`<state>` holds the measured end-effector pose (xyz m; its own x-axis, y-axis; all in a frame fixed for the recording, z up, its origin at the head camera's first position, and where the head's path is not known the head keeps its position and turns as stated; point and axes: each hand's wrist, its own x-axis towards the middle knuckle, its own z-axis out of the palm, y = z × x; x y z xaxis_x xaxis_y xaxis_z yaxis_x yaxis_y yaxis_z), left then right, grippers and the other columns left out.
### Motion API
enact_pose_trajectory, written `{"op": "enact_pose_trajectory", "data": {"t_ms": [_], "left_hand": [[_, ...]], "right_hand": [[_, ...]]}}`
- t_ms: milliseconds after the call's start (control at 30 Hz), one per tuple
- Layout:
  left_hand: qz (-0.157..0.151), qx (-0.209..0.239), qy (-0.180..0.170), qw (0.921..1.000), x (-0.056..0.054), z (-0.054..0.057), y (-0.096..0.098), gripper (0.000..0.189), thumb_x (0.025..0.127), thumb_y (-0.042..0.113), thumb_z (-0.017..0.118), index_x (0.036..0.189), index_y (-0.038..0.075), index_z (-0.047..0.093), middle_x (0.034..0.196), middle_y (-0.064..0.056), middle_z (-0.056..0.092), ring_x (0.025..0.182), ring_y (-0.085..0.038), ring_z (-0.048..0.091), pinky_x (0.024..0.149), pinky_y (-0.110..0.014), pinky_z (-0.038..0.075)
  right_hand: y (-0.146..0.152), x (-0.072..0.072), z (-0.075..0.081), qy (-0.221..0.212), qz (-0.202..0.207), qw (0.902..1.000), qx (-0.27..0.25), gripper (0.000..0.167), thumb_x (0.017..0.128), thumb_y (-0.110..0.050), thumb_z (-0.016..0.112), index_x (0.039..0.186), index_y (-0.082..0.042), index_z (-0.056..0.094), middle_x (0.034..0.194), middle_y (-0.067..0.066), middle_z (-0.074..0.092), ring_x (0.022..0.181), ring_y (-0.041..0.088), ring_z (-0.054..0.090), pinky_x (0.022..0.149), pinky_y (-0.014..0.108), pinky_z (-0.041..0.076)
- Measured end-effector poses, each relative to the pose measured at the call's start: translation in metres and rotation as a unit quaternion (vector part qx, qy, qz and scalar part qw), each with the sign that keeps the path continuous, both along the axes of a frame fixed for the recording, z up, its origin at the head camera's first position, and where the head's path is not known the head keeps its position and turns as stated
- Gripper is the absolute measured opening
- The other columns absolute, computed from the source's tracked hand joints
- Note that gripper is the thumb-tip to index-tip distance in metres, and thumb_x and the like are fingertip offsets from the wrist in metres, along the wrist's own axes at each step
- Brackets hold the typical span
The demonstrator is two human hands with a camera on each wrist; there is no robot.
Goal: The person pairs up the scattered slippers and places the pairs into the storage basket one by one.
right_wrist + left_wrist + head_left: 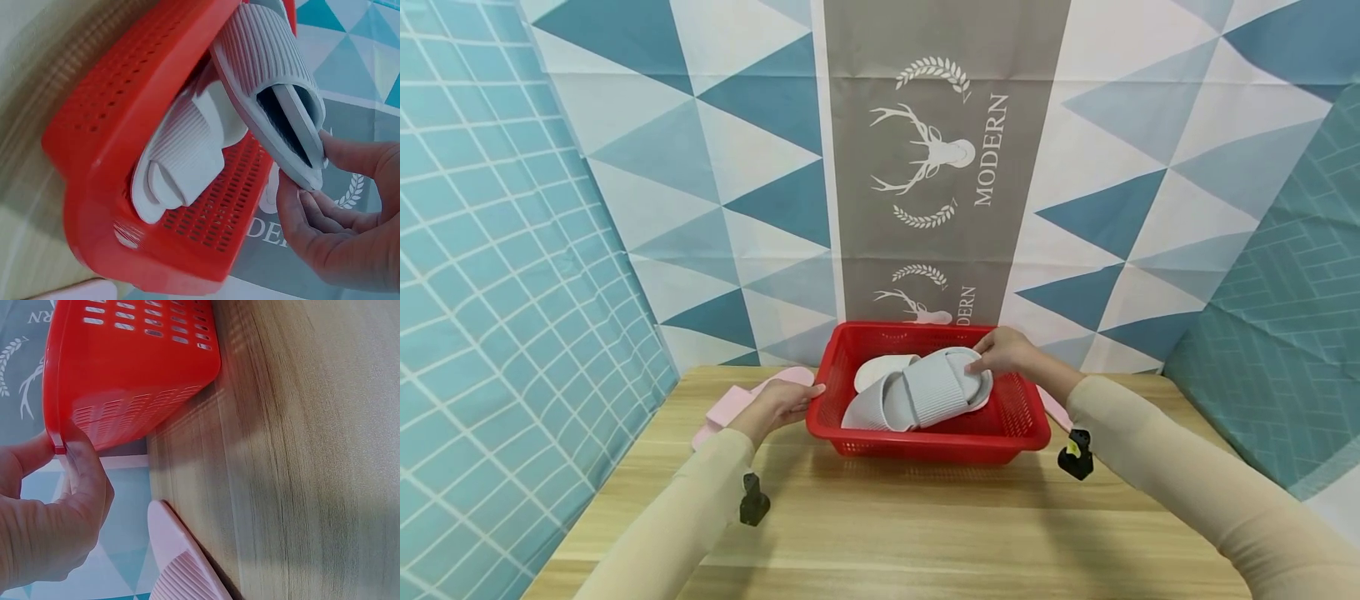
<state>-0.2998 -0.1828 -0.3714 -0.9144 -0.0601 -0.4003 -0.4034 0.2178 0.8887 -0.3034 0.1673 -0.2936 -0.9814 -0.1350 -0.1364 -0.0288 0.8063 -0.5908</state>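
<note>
head view: where does the light-grey, ribbed, foam-like slide slipper [934, 387] lie?

tilted, within the mouth of the red, rectangular, perforated plastic basket [925, 450], beside a white, rounded, smooth-looking slipper [880, 367].

and the hands?

the right hand [1003, 350] pinches one end of the grey slipper, thumb opposed to fingers; the right wrist view shows that end raised. the left hand [778, 404] pinches the basket's rim at its left end.

how should such a slipper handle?

probably light, springy and not fragile; the ribbed strap should flex, the thick sole less so. a pinch at the tip may let the far end sag or swing; a grasp across the sole and strap would probably be steadier. slipperiness cannot be told.

which edges limit movement?

the basket's raised rim, and the blue, white and grey patterned backdrop [925, 150] close behind. a pale-pink, ribbed slipper [730, 406] lies near the left end. more room is found above the basket and toward the person, over the pale, wood-grained table [925, 533].
</note>
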Motion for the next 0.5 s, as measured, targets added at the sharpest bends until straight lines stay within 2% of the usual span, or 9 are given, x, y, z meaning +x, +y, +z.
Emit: {"op": "enact_pose_trajectory", "data": {"t_ms": [233,500], "left_hand": [[-0.003,0.001,0.002,1.0000,-0.0008,0.0007,-0.0014,0.045,0.091,0.019,0.065,0.125,-0.009,0.054,0.110,-0.018,0.070,0.085,-0.016,0.070,0.092,-0.037,0.055],[-0.005,0.003,-0.004,1.0000,-0.0012,-0.0002,-0.0009,0.043,0.093,0.018,0.063,0.126,-0.007,0.054,0.123,-0.022,0.065,0.093,-0.018,0.070,0.093,-0.036,0.055]], "right_hand": [[-0.0008,-0.0061,0.0053,0.023,0.036,0.9977,0.052,0.034,0.082,-0.020,0.075,0.105,0.004,0.071,0.103,0.020,0.071,0.076,0.018,0.064,0.075,0.033,0.060],[0.0004,-0.0086,0.0036,0.013,0.048,0.9955,0.081,0.033,0.079,-0.017,0.077,0.105,0.003,0.070,0.100,0.020,0.069,0.076,0.019,0.066,0.075,0.034,0.061]]}}
